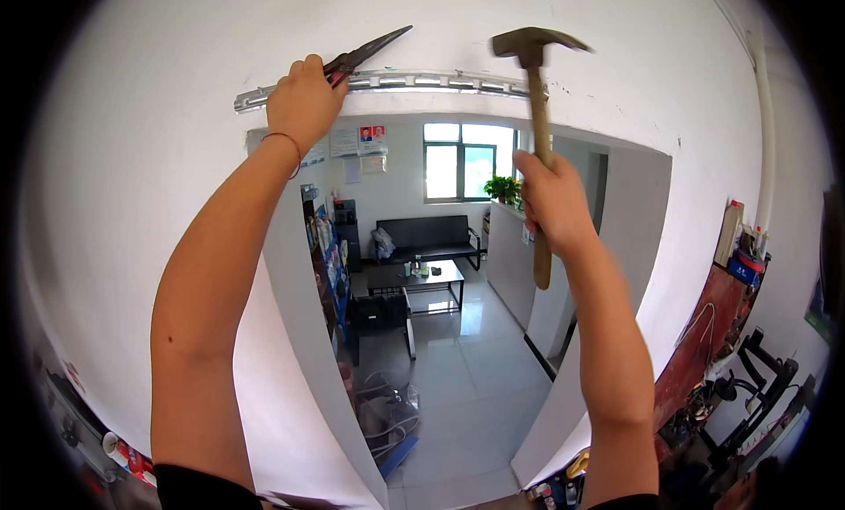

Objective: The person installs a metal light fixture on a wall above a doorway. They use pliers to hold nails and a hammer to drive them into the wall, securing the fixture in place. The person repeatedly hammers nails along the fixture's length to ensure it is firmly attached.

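Above the doorway we see a long metal rail (387, 83) lying against the white wall (158, 202). Our right hand (550, 202) has its grip wrapped tight around a wooden-handled hammer (537, 114), head raised near the rail's right end. Our left hand (304, 101) has its grip pressed around long-nosed pliers (370, 48), held at the rail.

White plastered wall (132, 202) around a doorway, glossy pale tiled floor (475, 378), black sofa (431, 234), dark low table (415, 277), bright daylit window (459, 162), green potted plant (503, 189)
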### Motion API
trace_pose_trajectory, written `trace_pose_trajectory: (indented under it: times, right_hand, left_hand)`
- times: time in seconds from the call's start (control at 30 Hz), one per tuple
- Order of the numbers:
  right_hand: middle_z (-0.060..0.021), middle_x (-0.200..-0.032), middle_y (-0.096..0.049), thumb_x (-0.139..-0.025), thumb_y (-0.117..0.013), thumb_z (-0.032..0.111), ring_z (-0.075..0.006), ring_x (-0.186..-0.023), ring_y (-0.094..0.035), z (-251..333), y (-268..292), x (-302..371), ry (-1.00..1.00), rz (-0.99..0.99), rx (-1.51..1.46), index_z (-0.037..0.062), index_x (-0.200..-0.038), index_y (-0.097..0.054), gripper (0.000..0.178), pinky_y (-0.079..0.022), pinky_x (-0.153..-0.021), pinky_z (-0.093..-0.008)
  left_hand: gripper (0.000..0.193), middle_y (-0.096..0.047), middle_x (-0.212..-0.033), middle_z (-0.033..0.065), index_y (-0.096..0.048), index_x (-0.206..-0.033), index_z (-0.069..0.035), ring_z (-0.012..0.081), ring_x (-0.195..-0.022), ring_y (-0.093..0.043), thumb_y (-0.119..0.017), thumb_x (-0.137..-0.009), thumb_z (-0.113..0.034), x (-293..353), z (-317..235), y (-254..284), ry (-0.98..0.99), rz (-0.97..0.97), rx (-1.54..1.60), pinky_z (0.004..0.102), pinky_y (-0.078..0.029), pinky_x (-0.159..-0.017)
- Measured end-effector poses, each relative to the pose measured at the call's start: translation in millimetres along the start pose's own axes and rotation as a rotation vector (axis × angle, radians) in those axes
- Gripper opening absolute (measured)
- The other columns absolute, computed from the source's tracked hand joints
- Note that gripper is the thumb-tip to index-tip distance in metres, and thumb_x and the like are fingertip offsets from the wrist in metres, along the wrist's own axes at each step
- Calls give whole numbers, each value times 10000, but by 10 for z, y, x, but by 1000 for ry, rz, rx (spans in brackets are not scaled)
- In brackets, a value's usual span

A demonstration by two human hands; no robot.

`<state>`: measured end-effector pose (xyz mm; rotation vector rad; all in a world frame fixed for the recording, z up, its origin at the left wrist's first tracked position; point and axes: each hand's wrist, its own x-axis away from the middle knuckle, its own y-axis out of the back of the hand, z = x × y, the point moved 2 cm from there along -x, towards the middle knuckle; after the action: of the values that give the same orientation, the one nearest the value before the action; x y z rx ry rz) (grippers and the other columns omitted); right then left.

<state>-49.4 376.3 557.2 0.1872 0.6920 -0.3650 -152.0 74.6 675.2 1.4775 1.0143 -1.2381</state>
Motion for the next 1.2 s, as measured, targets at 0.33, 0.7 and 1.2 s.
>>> trace_pose_trajectory:
  times: [0.33, 0.7, 1.2]
  right_hand:
    - [-11, -587, -531, -968, -654, 222, -95, -530, -513, -2602, 465, 3249, -343, -216, 157, 74, -702, -527, 331, -411, -471, -330]
    - [-192, -1074, -762, -971, -619, 430, -313, -937, -760, -4256, 893, 5787, -1032, 472, 650, 121, -1189, -733, 395, -577, -831, -471]
    - [-182, -973, -754, -967, -598, 461, -310, -859, -756, -4035, 217, 4912, -903, 501, 605, 92, -1082, -736, 411, -587, -783, -452]
  left_hand:
    - [365, -671, -1025, 198, -604, -1060, -1, 373, -891, -661, -660, -963, -348, 99, 259, 120, -75, 38, 311, 448, -528, -824]
    - [351, -607, -685, 42, -668, -901, -40, 178, -604, -646, -688, -960, -386, 6697, 733, 197, 1183, 1407, 862, 348, -490, -490]
    - [300, -516, -1511, 233, -565, -970, -65, 364, -950, -678, -784, -785, -150, 1795, -92, 257, -374, -10, 338, 416, -564, -804]
